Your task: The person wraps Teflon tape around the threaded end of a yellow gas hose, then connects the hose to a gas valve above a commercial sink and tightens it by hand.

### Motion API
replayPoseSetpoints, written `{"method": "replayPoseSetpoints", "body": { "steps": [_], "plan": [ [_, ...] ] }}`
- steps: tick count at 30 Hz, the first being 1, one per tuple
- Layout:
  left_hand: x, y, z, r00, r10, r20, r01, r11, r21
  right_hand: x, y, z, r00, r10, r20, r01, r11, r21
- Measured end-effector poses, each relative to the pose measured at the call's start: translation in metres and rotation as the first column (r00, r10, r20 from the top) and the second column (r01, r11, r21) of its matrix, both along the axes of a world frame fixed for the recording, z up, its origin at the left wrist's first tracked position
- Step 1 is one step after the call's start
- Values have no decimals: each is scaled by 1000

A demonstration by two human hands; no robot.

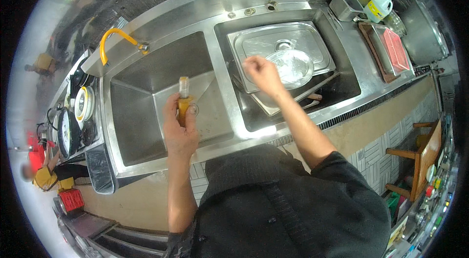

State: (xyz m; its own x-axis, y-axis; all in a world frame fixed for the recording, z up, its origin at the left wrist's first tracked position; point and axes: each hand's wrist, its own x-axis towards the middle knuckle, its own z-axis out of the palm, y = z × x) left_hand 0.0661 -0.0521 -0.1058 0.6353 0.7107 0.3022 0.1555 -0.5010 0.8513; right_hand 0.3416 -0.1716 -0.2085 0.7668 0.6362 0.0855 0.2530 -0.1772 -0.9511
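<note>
Orange-filled clear bottle (183, 97) upright over left basin of steel sink (161, 77), grasped by left hand (180, 128). Right hand (263, 73) loosely curled above glass lid (292, 66) on steel tray (278, 45) in right basin; grip unclear.

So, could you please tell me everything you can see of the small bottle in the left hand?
The small bottle is slim, with an orange-yellow lower body and a clear upper part or cap. It looks like plastic and stands roughly upright over the left sink basin. The left hand grips its lower half; nothing else touches it.
</note>
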Motion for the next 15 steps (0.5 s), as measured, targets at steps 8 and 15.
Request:
{"method": "replayPoseSetpoints", "body": {
  "steps": [8, 15],
  "plan": [
    [-29, 4, -6, 999, 26, -22, -26, 999, 36, 96, -40, -131, 804, 130, 581, 331, 713, -618],
    [-30, 8, -4, 999, -29, 20, 31, 996, -79, 125, -28, -93, 946, -4, 323, 218, 746, -630]
  ]
}}
